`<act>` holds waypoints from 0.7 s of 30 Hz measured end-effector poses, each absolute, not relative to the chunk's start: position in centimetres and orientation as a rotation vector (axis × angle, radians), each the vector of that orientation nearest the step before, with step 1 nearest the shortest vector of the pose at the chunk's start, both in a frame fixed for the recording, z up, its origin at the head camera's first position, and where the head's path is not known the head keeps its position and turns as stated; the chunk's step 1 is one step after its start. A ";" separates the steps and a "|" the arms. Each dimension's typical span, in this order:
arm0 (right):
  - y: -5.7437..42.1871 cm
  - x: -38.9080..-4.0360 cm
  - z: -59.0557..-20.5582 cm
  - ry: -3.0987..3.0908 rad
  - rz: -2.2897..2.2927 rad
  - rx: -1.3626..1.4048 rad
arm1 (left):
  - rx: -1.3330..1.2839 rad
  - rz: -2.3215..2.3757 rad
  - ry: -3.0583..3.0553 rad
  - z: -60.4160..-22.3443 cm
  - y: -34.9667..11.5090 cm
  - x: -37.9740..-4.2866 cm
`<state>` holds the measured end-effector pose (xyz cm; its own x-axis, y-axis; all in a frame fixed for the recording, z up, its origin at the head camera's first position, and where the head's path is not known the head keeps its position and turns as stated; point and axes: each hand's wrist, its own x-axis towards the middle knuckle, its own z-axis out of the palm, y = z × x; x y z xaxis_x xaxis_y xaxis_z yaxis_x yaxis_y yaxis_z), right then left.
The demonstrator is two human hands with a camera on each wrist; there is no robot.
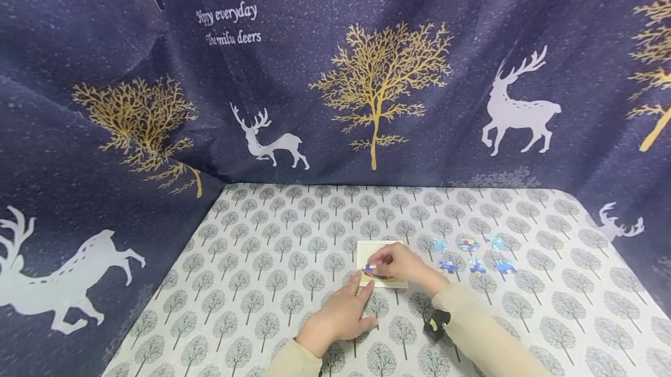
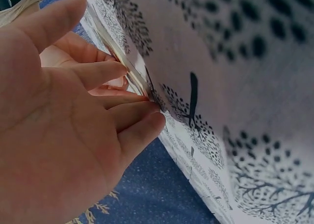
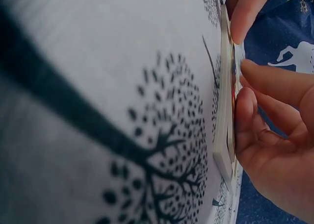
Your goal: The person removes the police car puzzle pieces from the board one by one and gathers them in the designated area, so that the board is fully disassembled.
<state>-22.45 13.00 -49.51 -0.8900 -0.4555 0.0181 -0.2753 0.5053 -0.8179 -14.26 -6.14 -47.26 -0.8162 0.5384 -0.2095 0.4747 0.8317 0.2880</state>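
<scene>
A cream puzzle board (image 1: 364,249) with a purple, red and yellow picture lies flat on the cloth; its edge (image 3: 222,111) shows side-on in the right wrist view. My left hand (image 1: 343,310) reaches it from the near left, fingers straight, their tips at the board's near-left edge. Over the board, my right hand (image 1: 401,263) has its fingers bent, with thumb and fingertips at a small purple puzzle piece (image 1: 368,270) in the picture. Much of that picture is hidden under the right hand. In the left wrist view, the left fingers (image 2: 142,116) lie along the board.
Several small blue vehicle-shaped pieces (image 1: 468,243) lie in two rows right of the board. A tree-print cloth (image 1: 262,284) covers the table. Dark blue deer-print curtains (image 1: 335,74) stand behind and at the sides. A black device (image 1: 436,326) sits at the right wrist.
</scene>
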 end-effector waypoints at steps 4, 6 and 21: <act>12.9 -22.3 -49.5 2.518 -1.313 -0.632 | 0.765 0.311 2.735 -47.5 -6.1 -14.2; 12.8 -22.3 -49.6 2.507 -1.323 -0.637 | 0.752 0.303 2.739 -47.6 -6.0 -14.1; 12.6 -22.9 -49.8 2.424 -1.369 -0.609 | 0.658 0.286 2.799 -47.4 -4.5 -13.6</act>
<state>-22.92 12.60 -49.75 -0.8681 -0.4945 -0.0439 -0.2178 0.4588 -0.8614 -13.62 -4.51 -47.35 -0.8663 0.4589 -0.1975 0.4095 0.8787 0.2455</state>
